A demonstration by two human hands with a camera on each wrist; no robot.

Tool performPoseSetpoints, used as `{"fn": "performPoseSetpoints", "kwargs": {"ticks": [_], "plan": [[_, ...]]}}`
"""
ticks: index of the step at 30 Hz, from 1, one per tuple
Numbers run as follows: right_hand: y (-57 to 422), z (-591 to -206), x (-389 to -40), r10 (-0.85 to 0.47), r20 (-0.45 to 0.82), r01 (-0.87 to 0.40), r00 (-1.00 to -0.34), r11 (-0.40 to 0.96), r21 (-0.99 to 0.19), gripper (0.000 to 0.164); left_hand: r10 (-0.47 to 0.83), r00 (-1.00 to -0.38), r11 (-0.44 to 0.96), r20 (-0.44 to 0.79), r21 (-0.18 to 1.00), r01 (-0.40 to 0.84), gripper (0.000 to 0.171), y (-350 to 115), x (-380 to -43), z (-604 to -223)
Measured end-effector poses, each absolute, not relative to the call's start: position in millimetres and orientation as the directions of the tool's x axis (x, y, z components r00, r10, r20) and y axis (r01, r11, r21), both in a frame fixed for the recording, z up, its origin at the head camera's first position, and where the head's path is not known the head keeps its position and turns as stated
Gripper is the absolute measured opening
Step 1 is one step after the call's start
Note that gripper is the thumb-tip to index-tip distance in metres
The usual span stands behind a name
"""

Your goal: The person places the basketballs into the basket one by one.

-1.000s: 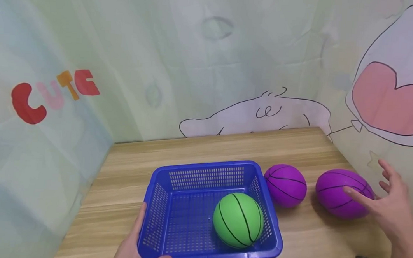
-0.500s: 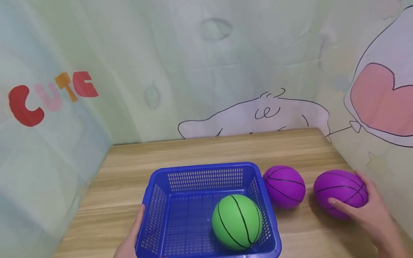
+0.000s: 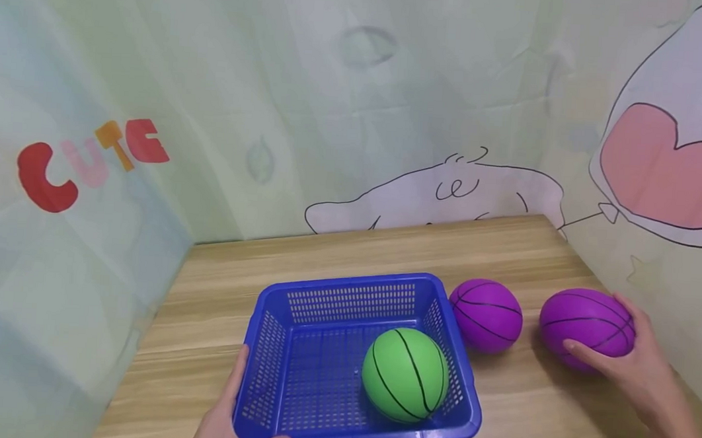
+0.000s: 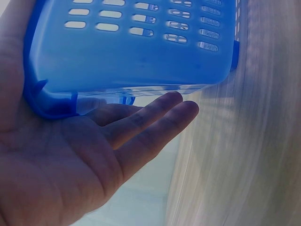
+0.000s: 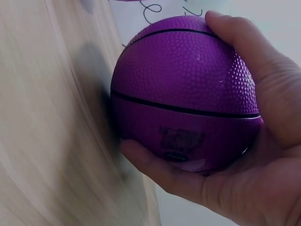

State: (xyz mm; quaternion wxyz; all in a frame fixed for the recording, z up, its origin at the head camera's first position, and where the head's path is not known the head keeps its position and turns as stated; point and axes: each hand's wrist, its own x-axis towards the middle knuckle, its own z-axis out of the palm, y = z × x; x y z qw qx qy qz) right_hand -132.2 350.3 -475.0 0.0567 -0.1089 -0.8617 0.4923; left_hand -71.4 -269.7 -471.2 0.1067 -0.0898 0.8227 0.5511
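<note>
Chiefly, I note that the outer purple ball lies within the grasp of the right hand, with the palm to the ball's right. The thumb lies along its near side and the fingers bend round its right side, gripping it; the side toward the basket is uncovered. In the right-wrist view I see a round outline, hence no long axis to line up. I judge the ball to be resting on the tabletop. Between it and the blue basket sits the inner purple ball, just beside the basket's right wall. The green ball lies inside, toward the near right corner. The left hand, well apart from the outer ball, spans the basket's near left corner: thumb on the near rim, fingers extended rather than curled.
</note>
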Motion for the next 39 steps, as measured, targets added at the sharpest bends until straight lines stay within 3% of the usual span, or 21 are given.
{"fn": "performPoseSetpoints", "kwargs": {"ticks": [8, 26, 33, 39], "plan": [[344.6, -471.9, -129.9, 0.323, 0.049, 0.124, -0.945, 0.495, -0.860, 0.126, -0.010, -0.962, 0.327, -0.273, 0.908, -0.261, 0.155, -268.8, -70.1, -468.5], [321.6, -409.3, -122.5, 0.392, 0.250, -0.030, -0.885, 0.490, -0.871, 0.124, -0.016, -0.971, 0.401, -0.238, 0.888, -0.224, 0.150, -267.4, -67.4, -463.3], [297.3, -386.5, -127.0, 0.350, 0.294, -0.078, -0.890, 0.517, -0.852, 0.128, 0.001, -0.965, 0.307, -0.262, 0.918, -0.249, 0.148, -266.9, -67.6, -464.9], [272.6, -377.4, -135.9, 0.263, 0.351, -0.177, -0.898, 0.514, -0.839, 0.132, -0.009, -0.971, 0.372, -0.240, 0.900, -0.226, 0.149, -267.3, -67.4, -463.3]]}}
